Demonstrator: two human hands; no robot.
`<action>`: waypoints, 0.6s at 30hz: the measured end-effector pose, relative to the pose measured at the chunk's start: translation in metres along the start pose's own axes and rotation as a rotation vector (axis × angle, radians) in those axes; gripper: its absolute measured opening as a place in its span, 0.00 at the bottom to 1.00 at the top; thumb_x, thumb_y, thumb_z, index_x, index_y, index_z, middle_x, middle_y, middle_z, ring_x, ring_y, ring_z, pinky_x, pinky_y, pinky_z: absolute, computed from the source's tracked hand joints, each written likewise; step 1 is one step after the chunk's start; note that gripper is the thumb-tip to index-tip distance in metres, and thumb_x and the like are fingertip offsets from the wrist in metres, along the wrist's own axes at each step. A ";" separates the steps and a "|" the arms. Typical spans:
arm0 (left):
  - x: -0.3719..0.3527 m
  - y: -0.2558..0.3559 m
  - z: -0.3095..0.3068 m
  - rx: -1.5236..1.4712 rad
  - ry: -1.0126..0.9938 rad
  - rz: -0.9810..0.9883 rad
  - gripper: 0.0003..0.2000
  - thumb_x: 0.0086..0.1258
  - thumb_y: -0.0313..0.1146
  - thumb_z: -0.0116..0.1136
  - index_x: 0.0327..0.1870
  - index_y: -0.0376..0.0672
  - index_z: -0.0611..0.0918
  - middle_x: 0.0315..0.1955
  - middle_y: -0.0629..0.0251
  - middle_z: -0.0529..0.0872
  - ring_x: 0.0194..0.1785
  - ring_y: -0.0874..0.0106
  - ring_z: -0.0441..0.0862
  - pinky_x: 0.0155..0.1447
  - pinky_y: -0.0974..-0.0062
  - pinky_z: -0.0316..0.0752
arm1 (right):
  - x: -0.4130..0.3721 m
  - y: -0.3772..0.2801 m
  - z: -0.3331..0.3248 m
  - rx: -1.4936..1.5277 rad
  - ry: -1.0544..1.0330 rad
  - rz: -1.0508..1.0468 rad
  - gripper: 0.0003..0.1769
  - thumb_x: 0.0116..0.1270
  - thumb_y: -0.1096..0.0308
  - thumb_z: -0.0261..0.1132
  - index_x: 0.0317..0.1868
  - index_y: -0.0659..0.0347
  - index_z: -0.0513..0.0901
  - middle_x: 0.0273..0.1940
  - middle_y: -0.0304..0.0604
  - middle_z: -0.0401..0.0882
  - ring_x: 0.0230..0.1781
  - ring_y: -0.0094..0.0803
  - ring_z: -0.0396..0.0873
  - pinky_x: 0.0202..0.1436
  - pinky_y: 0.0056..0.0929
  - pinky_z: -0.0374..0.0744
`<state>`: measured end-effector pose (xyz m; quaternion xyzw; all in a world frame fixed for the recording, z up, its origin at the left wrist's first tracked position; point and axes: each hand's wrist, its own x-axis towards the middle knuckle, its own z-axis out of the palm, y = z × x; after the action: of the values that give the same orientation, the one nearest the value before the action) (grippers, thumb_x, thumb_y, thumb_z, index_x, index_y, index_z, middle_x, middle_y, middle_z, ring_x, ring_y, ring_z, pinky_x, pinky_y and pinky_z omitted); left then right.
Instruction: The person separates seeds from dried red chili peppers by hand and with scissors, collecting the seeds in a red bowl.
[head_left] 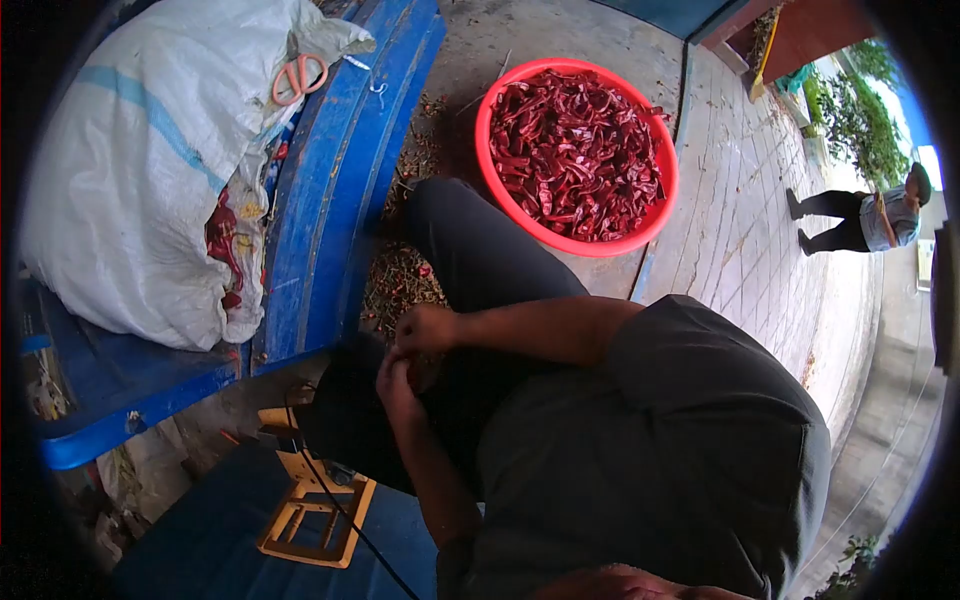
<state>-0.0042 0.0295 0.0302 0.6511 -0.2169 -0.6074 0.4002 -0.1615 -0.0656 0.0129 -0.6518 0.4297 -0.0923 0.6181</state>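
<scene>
My right hand (428,328) is closed, its knuckles toward the camera, in front of my dark-trousered legs. Just below it in view, my left hand (396,374) is also closed, with the two hands touching or nearly so. Whatever lies between the fingers is hidden and too small to make out. A red plastic basin (487,165) beyond my knee is heaped with dried red chili peppers (580,150). To the left, a white woven sack (130,190) has dried chilies (222,245) showing at its opening. Pink-handled scissors (300,80) rest on the sack.
The sack lies on a blue metal cart bed (320,200). Stem scraps (400,285) litter the floor between cart and legs. A wooden frame (318,515) with a dark cord across it is at lower left. A person (865,215) stands on the paving at right.
</scene>
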 end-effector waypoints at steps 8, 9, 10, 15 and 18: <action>-0.007 0.034 0.020 -0.080 0.092 0.045 0.16 0.72 0.34 0.55 0.55 0.34 0.81 0.39 0.65 0.85 0.35 0.78 0.80 0.40 0.81 0.74 | 0.005 -0.014 -0.003 0.618 0.135 0.101 0.15 0.71 0.58 0.68 0.40 0.64 0.85 0.35 0.42 0.86 0.37 0.29 0.83 0.43 0.30 0.81; -0.001 0.030 0.018 -0.100 0.037 0.066 0.15 0.73 0.35 0.55 0.54 0.35 0.81 0.37 0.66 0.84 0.32 0.80 0.78 0.36 0.82 0.71 | 0.007 -0.012 -0.003 0.616 0.116 0.101 0.15 0.71 0.58 0.68 0.40 0.64 0.85 0.35 0.42 0.86 0.37 0.29 0.83 0.43 0.30 0.81; 0.002 0.032 0.017 -0.123 -0.009 0.086 0.15 0.74 0.36 0.56 0.54 0.35 0.81 0.35 0.67 0.84 0.29 0.82 0.75 0.33 0.83 0.69 | 0.011 -0.010 -0.003 0.716 0.130 0.121 0.14 0.71 0.58 0.67 0.39 0.63 0.85 0.34 0.41 0.86 0.36 0.28 0.83 0.42 0.29 0.80; 0.014 0.029 0.022 -0.223 -0.012 0.116 0.13 0.75 0.35 0.56 0.51 0.35 0.81 0.29 0.68 0.82 0.22 0.83 0.71 0.24 0.84 0.62 | 0.039 0.039 0.002 0.859 0.124 0.036 0.10 0.75 0.62 0.61 0.39 0.58 0.82 0.33 0.38 0.83 0.33 0.26 0.79 0.37 0.27 0.75; 0.017 0.034 0.024 -0.275 0.035 0.104 0.12 0.75 0.34 0.55 0.51 0.36 0.80 0.26 0.70 0.79 0.19 0.83 0.68 0.22 0.84 0.60 | 0.023 -0.015 -0.018 1.241 0.069 0.355 0.08 0.76 0.63 0.60 0.40 0.57 0.81 0.34 0.37 0.82 0.33 0.27 0.79 0.37 0.28 0.75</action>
<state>-0.0175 -0.0096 0.0481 0.5886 -0.1579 -0.5983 0.5202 -0.1521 -0.0966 0.0207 -0.0892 0.4173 -0.2406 0.8718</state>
